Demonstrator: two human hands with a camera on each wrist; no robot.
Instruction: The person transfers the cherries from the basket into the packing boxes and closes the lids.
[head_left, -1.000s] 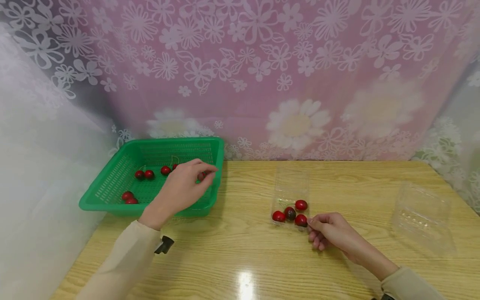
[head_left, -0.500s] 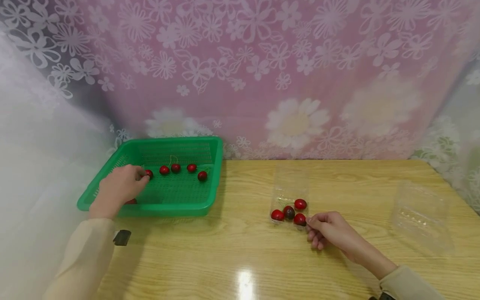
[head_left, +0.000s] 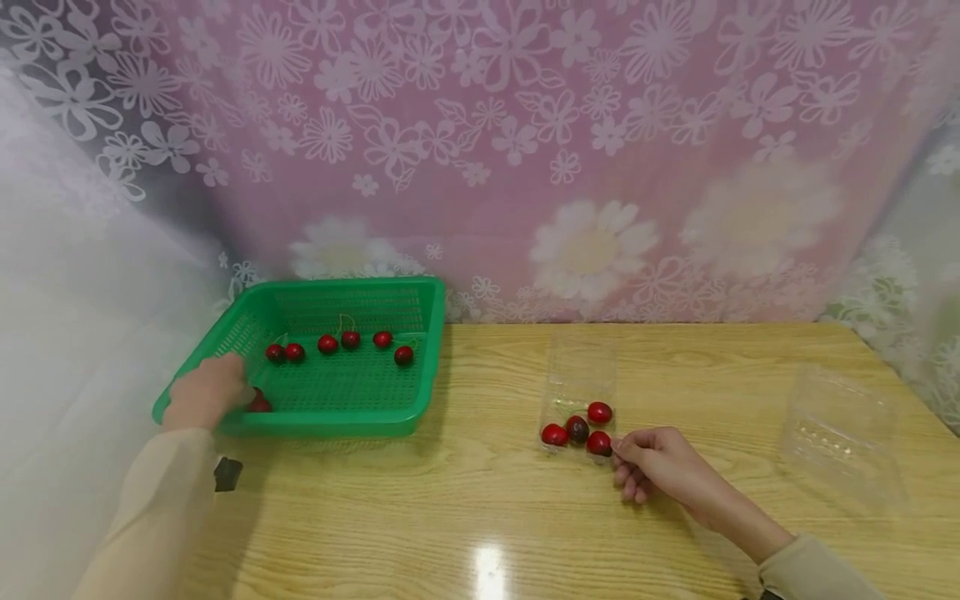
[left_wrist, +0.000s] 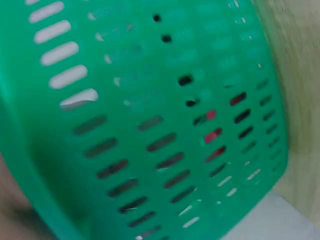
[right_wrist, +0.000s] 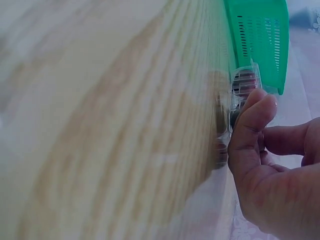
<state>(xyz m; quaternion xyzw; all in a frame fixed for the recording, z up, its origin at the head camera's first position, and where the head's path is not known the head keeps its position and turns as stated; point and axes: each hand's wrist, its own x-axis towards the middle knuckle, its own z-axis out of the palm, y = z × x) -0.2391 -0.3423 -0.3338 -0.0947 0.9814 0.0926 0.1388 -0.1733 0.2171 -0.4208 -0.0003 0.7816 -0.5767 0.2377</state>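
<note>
Head: a wood-grain table (head_left: 375,508) is backed by flowered pink cloth (head_left: 480,183); cherries (head_left: 576,429) are held in a clear box (head_left: 581,367) and a green basket (head_left: 337,422), overhung by the left hand (head_left: 206,392) (blurred; openness and grip unclear). Left wrist: slotted basket, close. Right wrist: the box is pinched by the right hand (right_wrist: 272,185).

No readable text, no legible labels or brands, no numbers or signs
</note>
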